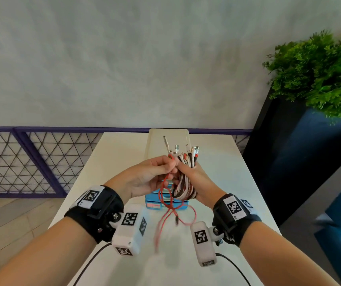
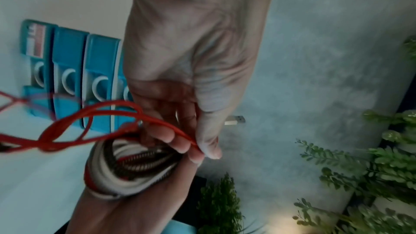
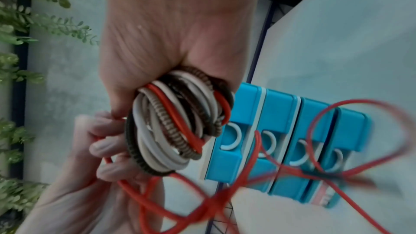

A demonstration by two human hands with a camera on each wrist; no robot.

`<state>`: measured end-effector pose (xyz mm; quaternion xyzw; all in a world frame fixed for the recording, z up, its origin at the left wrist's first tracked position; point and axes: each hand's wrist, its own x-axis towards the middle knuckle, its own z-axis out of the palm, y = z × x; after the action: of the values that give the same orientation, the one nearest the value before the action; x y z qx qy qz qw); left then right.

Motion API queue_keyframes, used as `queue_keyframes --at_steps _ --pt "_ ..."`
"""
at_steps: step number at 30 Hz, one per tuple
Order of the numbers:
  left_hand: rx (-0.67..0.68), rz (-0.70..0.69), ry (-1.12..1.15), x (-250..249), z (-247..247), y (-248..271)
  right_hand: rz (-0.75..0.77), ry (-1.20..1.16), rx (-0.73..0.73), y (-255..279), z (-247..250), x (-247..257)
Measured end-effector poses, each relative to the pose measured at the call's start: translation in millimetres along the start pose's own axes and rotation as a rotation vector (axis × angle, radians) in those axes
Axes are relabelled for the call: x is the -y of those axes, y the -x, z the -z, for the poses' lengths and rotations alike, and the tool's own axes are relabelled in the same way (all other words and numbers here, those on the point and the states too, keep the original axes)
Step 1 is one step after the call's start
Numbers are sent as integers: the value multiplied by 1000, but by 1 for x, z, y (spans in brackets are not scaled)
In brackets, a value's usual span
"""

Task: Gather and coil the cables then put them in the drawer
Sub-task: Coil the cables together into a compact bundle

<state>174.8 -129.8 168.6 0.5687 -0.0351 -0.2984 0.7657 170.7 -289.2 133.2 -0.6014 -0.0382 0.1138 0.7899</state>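
Right hand [image 1: 192,178] grips cable bundle [image 1: 184,186]; left hand [image 1: 149,176] pinches red cable [image 1: 165,205]; drawer label [image 1: 153,205] unreadable.

Two hands are in view, the left hand [image 1: 144,176] and the right hand [image 1: 194,178]. One coiled bundle of cables [image 1: 184,186] mixes white, brown-striped, dark and red strands; their exact number is hard to tell, perhaps six. One loose red cable [image 1: 172,211] hangs free. One blue drawer unit [image 3: 288,141] shows four drawers. One counter [image 1: 124,149], one plant [image 1: 320,75].
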Motion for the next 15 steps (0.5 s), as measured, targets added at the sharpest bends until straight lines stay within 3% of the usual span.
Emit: queue_keyframes --at_steps 6,12,15 --pt "-139 92 -156 1 -12 -6 -110 -197 57 -1 -2 -1" --pt "-205 72 -357 1 -15 -8 -44 -101 45 2 1 3" --pt "-202 85 -400 1 -13 -7 45 125 -86 3 -4 9"
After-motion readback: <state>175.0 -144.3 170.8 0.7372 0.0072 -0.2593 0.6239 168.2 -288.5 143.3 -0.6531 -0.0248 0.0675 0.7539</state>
